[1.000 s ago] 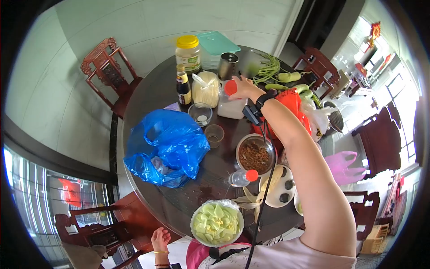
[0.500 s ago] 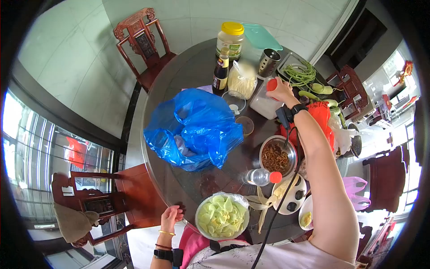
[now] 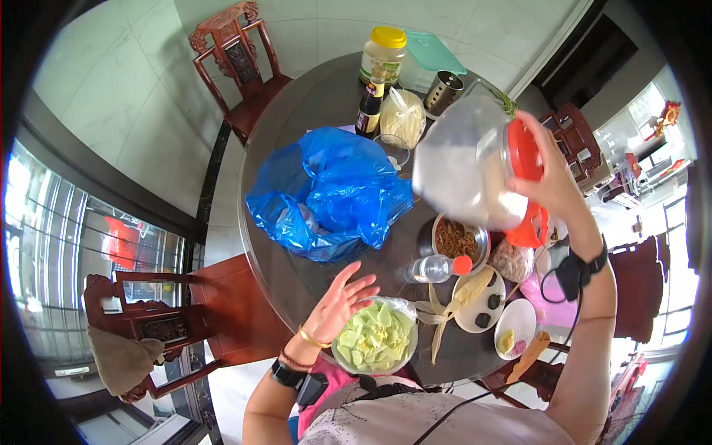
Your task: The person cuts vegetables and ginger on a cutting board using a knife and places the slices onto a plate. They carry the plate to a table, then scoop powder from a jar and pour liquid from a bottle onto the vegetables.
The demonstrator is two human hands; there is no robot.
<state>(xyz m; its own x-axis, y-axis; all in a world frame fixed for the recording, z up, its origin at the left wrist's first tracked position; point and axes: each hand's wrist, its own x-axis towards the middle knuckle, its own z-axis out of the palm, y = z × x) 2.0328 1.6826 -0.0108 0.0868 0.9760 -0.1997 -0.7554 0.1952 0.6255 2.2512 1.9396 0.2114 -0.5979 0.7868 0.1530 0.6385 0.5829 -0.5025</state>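
The left hand (image 3: 337, 308), empty and splayed, hovers beside the green slices (image 3: 377, 335). Ahead and rightward of it, the right hand (image 3: 552, 174) grasps the red lid (image 3: 523, 157); the jar (image 3: 466, 163) extends leftward from that grip, long axis nearly sideways.

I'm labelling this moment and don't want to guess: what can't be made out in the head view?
Blue bag: head view, its crumpled plastic hides most of what is inside.
Green stalks: head view, largely hidden behind the jar.
Jar's white contents: head view, blurred through its wall; kind unclear.
Right hand: head view, some fingers hidden by the red lid.
Dark bottle: head view, label print too small.
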